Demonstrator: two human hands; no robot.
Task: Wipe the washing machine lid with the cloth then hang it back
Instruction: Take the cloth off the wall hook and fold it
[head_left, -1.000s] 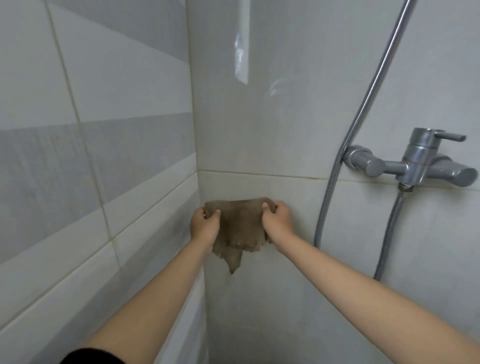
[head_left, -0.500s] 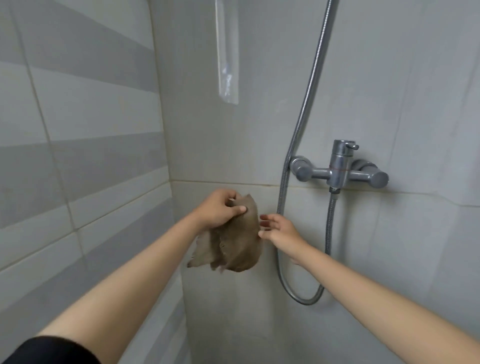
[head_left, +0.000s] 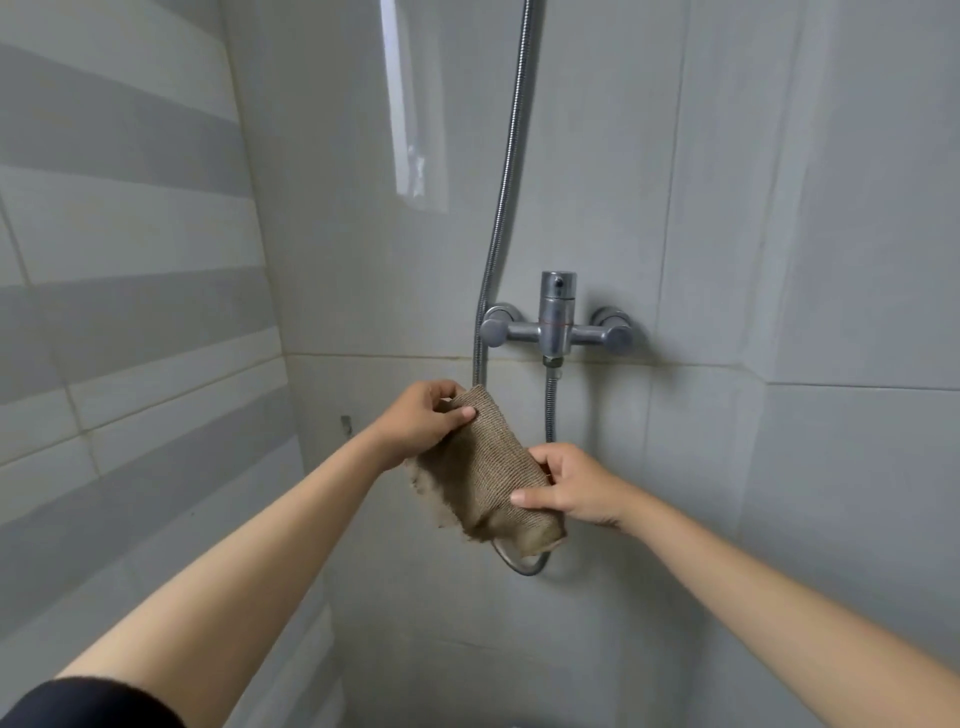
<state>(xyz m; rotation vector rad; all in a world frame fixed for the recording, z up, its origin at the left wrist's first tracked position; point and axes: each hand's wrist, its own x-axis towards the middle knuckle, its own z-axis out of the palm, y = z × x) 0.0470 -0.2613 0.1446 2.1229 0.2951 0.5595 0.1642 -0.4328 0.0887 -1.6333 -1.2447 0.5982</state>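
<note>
From the head view, the brown cloth (head_left: 483, 467) was held off the wall between both hands — its upper end pinched by the left hand (head_left: 423, 421), its lower edge gripped by the right hand (head_left: 574, 491). Just above the left hand stood the shower mixer (head_left: 557, 325); behind the cloth ran the hose (head_left: 506, 182). No washing machine lid was seen. The frayed cloth could be snagged on the hose — or dropped, should either pinch be loosened.
</note>
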